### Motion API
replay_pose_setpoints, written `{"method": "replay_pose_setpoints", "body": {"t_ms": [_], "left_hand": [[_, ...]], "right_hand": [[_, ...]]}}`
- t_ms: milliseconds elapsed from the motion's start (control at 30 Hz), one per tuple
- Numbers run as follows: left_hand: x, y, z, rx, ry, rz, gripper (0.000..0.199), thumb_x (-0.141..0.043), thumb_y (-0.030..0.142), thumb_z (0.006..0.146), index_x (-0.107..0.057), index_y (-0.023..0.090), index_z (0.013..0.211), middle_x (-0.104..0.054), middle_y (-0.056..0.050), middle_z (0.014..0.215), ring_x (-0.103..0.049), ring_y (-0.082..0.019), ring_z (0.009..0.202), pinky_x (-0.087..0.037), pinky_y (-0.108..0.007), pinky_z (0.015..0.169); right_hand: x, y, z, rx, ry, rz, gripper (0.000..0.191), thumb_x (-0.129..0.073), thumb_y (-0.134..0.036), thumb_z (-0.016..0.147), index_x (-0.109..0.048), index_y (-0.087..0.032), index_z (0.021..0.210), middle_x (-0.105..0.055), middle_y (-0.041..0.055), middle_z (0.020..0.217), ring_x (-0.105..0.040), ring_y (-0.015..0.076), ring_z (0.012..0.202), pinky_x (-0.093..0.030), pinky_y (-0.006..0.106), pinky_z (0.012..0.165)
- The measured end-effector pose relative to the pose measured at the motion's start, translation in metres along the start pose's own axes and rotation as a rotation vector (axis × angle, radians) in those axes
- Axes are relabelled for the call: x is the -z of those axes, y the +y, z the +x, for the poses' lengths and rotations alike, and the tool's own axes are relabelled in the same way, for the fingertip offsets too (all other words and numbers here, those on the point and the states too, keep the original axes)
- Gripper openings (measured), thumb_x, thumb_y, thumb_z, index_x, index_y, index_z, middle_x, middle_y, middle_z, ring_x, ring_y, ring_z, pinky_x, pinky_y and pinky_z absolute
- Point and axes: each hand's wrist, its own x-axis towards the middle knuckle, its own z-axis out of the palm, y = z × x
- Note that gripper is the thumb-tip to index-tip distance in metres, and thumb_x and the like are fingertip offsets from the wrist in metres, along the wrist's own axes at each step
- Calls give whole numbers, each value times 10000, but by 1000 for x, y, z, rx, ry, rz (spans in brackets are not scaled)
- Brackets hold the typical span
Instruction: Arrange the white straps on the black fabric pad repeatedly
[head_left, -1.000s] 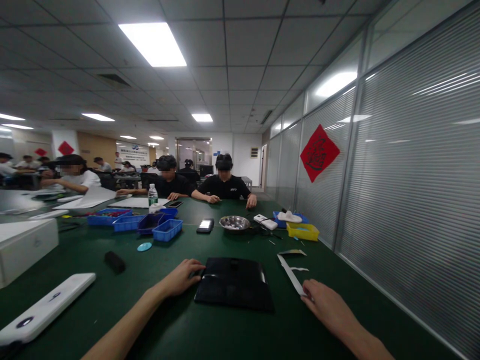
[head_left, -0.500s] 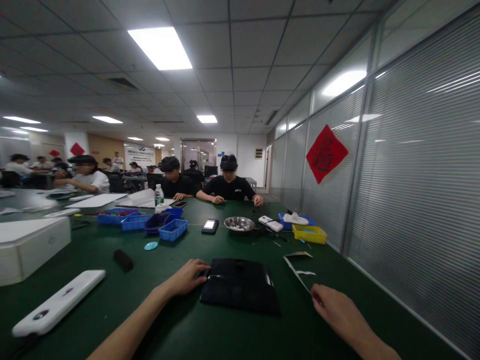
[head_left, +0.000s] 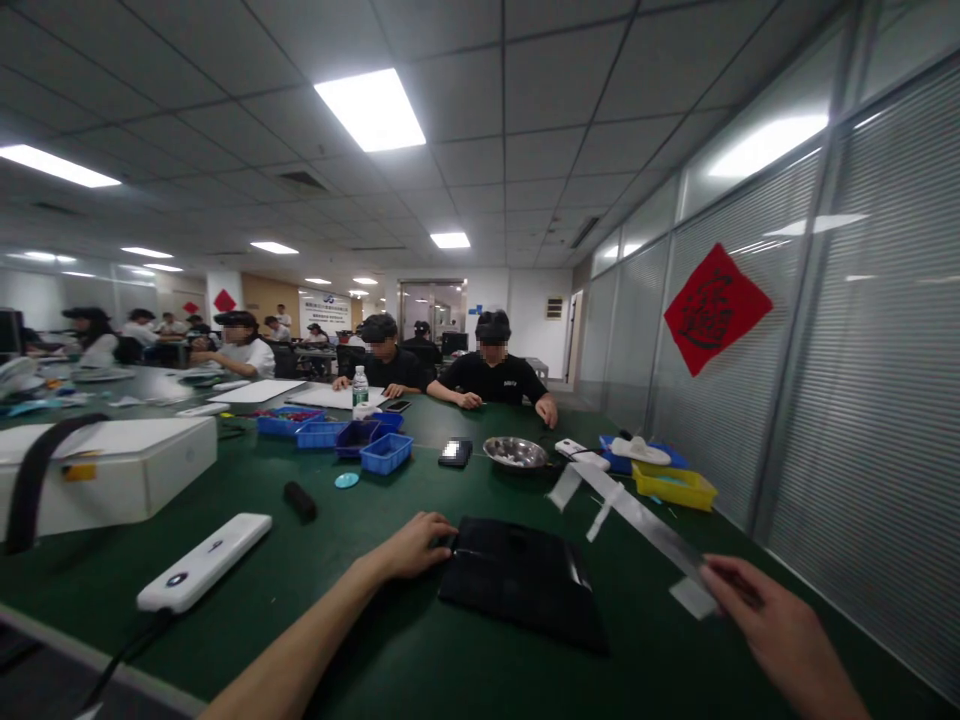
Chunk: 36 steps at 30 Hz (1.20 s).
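A flat, glossy black panel with a crease across its upper part lies on the green table in front of me. My left hand grips its upper left corner, fingers and thumb closed at the edge. Off to the right, my right hand pinches the near end of a long, thin, pale strip. Several short tabs stick out from this strip, which is raised above the table and slants toward the back left. Its material is unclear.
A metal bowl with white pieces, a phone, blue bins and a yellow bin stand farther back. On my left are a white device, a black cylinder and a white box. Two people sit opposite.
My right hand has moved right, bringing the strip up off the table and turning its face toward me. My left hand stays at the panel's corner. The view has turned left.
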Motion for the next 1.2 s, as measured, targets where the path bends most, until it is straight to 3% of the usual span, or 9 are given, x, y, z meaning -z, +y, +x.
{"method": "replay_pose_setpoints", "body": {"t_ms": [200, 300, 467, 633, 933, 1200], "left_hand": [[13, 13, 9, 78, 300, -251, 389, -435, 407, 889, -622, 182, 1146, -608, -81, 1158, -529, -203, 1066, -393, -332, 955], [22, 26, 9, 119, 286, -538, 527, -363, 525, 895, -635, 131, 1115, -657, -99, 1028, -573, -192, 898, -452, -295, 748], [21, 42, 4, 172, 148, -885, 673, -386, 672, 824, -663, 88, 1014, -662, -93, 848, -530, -129, 666, -373, -228, 557], [16, 50, 0, 175, 75, -812, 487, -587, 586, 744, -669, 111, 813, -534, 30, 590, -422, -88, 547, -315, -212, 512], [12, 58, 1, 241, 41, -686, 381, -670, 433, 681, -696, 106, 876, -639, -11, 729, -518, -131, 674, -373, -239, 626], [-8, 43, 7, 306, -33, -575, 382, -644, 440, 668, -670, 111, 861, -580, 15, 637, -468, -99, 529, -332, -214, 473]], "right_hand": [[-22, -64, -13, 10, -266, 323, 448, -558, -551, 717, -649, -174, 940, -665, 78, 861, -605, 216, 755, -498, 302, 627], [-40, -84, -13, -29, -437, 433, 364, -578, -489, 743, -639, -171, 910, -631, 33, 806, -569, 161, 703, -452, 250, 580], [-71, -89, -1, -145, -665, 546, 290, -677, -377, 671, -627, -153, 849, -593, -11, 711, -507, 106, 606, -372, 221, 531], [-88, -78, 2, -220, -687, 570, 235, -684, -318, 655, -629, -145, 804, -595, -10, 702, -508, 102, 611, -364, 223, 551], [-91, -64, -6, -213, -650, 445, 223, -619, -321, 712, -643, -139, 839, -617, 8, 760, -531, 117, 645, -373, 230, 563], [-95, -51, -4, -207, -665, 238, 261, -565, -315, 751, -668, -130, 904, -645, 41, 853, -563, 140, 726, -415, 224, 576]]}}
